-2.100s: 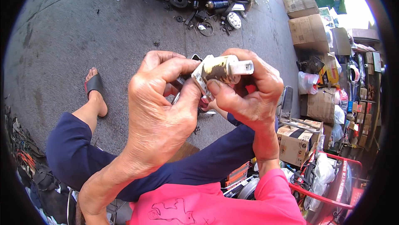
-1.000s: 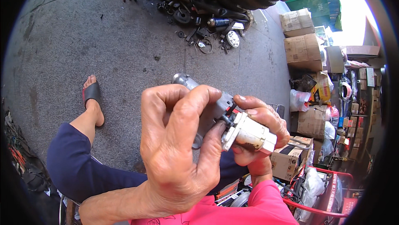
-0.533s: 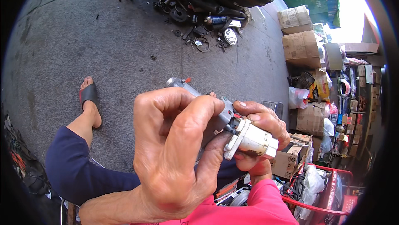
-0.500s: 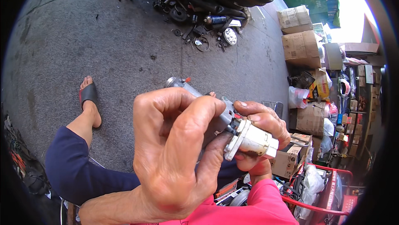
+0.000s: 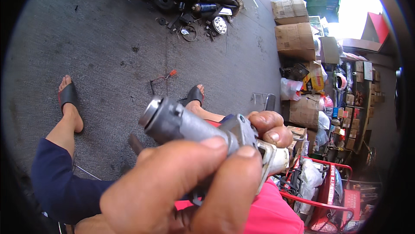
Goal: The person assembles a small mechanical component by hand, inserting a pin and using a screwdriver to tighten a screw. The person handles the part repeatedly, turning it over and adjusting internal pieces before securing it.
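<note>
A grey metal cylinder part (image 5: 173, 123) with a round open end and a whitish plastic piece (image 5: 276, 161) at its other end is held very close to the camera. My left hand (image 5: 181, 190) wraps it from below, fingers over the middle of the body. My right hand (image 5: 270, 129) grips the far end beside the whitish piece, thumb on top. Both hands hold it together above my lap.
My legs in dark blue shorts and black sandals (image 5: 68, 97) rest on grey concrete. A red-tipped wire (image 5: 162, 78) lies ahead. A pile of dark metal parts (image 5: 190, 0) sits at the top. Cardboard boxes (image 5: 296, 39) and a red metal frame (image 5: 328, 190) stand at right.
The part and both hands have come closer to the camera and lower in view. The metal cylinder now points up-left, showing its round end. My right foot has come into sight.
</note>
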Demonstrator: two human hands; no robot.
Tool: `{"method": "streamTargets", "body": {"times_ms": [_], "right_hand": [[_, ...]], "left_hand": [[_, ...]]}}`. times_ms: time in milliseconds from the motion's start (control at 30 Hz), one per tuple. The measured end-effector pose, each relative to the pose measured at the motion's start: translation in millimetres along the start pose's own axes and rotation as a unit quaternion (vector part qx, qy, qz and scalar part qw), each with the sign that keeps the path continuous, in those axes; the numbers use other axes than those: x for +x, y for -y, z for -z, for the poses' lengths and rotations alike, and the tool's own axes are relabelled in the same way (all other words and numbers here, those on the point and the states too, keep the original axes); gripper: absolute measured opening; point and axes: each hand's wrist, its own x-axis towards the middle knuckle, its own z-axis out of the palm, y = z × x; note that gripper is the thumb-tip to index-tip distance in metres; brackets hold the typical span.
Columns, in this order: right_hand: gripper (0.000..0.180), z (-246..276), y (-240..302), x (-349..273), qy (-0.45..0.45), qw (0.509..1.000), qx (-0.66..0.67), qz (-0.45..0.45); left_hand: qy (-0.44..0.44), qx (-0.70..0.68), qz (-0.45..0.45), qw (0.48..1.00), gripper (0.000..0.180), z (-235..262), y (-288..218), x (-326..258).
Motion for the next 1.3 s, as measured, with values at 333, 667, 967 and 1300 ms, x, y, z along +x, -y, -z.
{"method": "streamTargets", "body": {"times_ms": [333, 667, 967, 1300], "right_hand": [[0.032, 3.8, 6.1, 13.6, 0.073, 0.977, -0.196, 0.039], [0.023, 51.8, 4.2, 18.7, 0.146, 0.982, -0.011, -0.118], [0.018, 11.7, -11.5, 13.2, 0.048, 0.999, -0.006, 0.013], [0.017, 9.9, -13.2, 17.1, 0.025, 0.997, 0.068, -0.009]], "left_hand": [[-0.087, -0.125, 0.228, 0.962, 0.034, 7.0, -14.8, 29.6], [0.048, 0.058, 0.309, 0.948, 0.035, 10.3, -34.5, 45.6], [0.139, 0.056, -0.046, 0.988, 0.033, 22.6, 6.2, 29.4], [0.113, 0.008, 0.007, 0.994, 0.022, 18.6, 12.8, 26.4]]}}
